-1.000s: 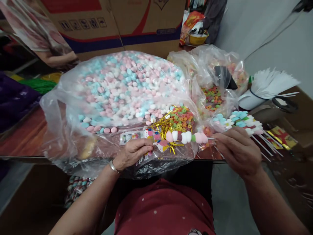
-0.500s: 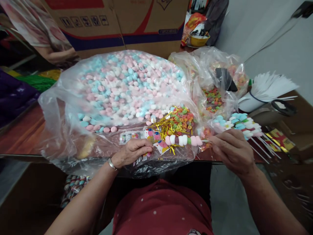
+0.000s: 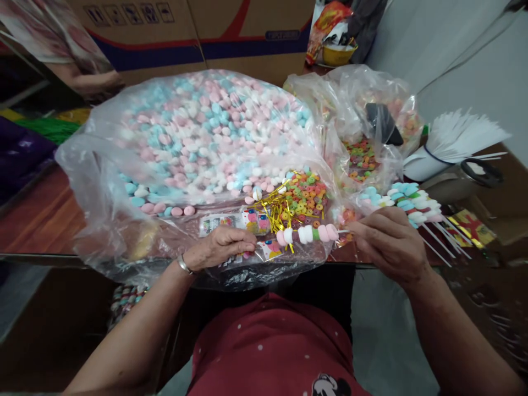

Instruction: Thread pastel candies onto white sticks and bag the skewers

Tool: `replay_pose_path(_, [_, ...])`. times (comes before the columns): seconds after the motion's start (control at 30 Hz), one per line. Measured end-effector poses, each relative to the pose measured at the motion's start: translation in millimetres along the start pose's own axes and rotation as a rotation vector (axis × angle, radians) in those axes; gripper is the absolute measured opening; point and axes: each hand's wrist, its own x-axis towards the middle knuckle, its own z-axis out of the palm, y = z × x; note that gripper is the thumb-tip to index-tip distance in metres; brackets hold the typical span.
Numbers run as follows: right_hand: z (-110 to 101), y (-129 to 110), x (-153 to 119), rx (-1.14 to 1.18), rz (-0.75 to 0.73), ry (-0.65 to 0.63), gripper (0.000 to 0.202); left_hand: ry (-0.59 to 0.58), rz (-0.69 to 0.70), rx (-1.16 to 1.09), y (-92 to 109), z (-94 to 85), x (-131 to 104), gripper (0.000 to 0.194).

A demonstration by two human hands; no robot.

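My right hand pinches the white stick of a candy skewer, which lies level and carries pink, white, purple and green pieces. At the skewer's other end, my left hand has thumb and forefinger pressed together on a small clear wrapper with a colourful print. Just beyond the skewer are gold twist ties and ring candies. More printed wrappers lie beyond my left hand. Finished-looking marshmallow skewers are piled beyond my right hand.
A large clear bag of pastel marshmallows covers the table. Bagged ring candies and a white container of sticks stand right. Behind are a cardboard box and another person's forearm.
The view has shifted slightly, so the surroundings sit higher in the picture. Both hands keep their holds, and the skewer stays between them.
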Motion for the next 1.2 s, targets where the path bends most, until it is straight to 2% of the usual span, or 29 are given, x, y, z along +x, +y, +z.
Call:
replay_pose_path(0.13, [0.6,-1.3,-4.2,-0.015,0.056,0.084,0.022,0.022,-0.008,-0.054,0.7,1.7,0.1,0.041])
replay_pose_path(0.43, [4.7,-6.5,-4.3,-0.038,0.011,0.037,0.017,0.056,-0.041,-0.164,-3.2,4.0,-0.5,0.038])
replay_pose_path(0.6, [-0.1,-13.3,-0.6,-0.097,-0.047,0.036,0.018,0.020,-0.073,-0.222,-0.2,3.1,1.8,0.036])
replay_pose_path(0.73, [-3.3,-15.1,1.3,-0.049,-0.107,0.023,0.016,-0.025,-0.075,-0.157,0.8,1.1,4.2,0.035])
replay_pose_path(0.9, [8.4,-8.2,1.7,0.085,-0.105,0.022,0.013,-0.114,-0.080,-0.133,0.8,2.0,5.9,0.037])
replay_pose_path(1.0, [18.8,-7.6,2.3,0.120,-0.028,-0.043,0.012,-0.131,-0.103,-0.198,0.5,3.0,6.6,0.038])
replay_pose_path(1.2, [29.1,-18.3,7.4,0.219,0.017,-0.149,0.020,-0.153,-0.137,-0.264,1.2,3.8,8.0,0.033])
